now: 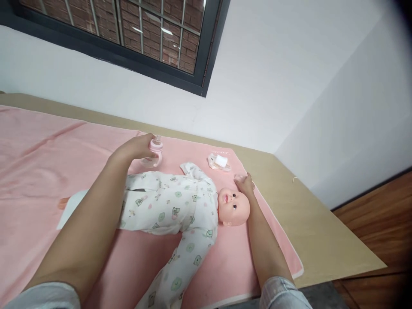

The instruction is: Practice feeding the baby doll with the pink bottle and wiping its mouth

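My left hand (141,147) is closed round a baby bottle (156,148) with a pink collar, pink handles and a clear teat, held upright over the blanket. Beyond the doll's head, my right hand (246,185) has its fingers round a small clear piece (240,177) that looks like a bottle cap. Between my arms a baby doll (236,207) lies on its back, head to the right. It wears a white sleepsuit (174,201) printed with small bears. My left forearm hides part of the doll's legs.
A clear plastic packet with a white piece (221,161) lies near the blanket's far right corner. The pink blanket (38,163) covers most of the tan table (289,206). A white wall (257,77) with a dark-framed window (128,60) stands behind; brown wood panelling (380,219) is at right.
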Tool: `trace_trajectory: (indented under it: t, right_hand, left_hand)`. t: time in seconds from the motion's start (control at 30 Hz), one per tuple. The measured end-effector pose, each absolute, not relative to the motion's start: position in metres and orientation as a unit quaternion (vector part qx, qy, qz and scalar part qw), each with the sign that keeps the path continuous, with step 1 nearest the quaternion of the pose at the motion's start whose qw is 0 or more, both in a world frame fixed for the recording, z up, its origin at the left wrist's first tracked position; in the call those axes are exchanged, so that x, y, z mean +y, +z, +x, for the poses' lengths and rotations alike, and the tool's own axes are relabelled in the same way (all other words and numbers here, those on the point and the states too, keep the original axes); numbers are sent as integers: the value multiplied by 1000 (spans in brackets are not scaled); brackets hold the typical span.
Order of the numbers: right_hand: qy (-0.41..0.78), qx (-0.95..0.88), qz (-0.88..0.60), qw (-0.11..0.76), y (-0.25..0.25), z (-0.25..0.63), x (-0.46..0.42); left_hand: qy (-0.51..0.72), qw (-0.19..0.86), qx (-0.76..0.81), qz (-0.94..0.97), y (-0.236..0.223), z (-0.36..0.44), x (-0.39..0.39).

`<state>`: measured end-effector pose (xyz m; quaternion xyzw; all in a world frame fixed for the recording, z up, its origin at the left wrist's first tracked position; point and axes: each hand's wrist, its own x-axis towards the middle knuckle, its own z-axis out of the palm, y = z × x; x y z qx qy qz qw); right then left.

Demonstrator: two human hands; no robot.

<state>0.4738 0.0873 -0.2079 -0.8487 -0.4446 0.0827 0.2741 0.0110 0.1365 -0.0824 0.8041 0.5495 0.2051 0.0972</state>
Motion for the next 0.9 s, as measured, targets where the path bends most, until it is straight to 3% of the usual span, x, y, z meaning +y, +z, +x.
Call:
trace_trajectory:
  t: [0.5,0.67,0.9]
  right_hand:
    - [99,-448,-822,337,-196,458,75]
    - [108,-440,-795,403,-190,453,69]
    - [88,-451,-831,313,-205,465,81]
  left_hand:
    - [227,124,573,778,-121,-4,180]
    - [239,122,567,779,-131,-9,184]
    - [227,131,549,794,-132,-12,189]
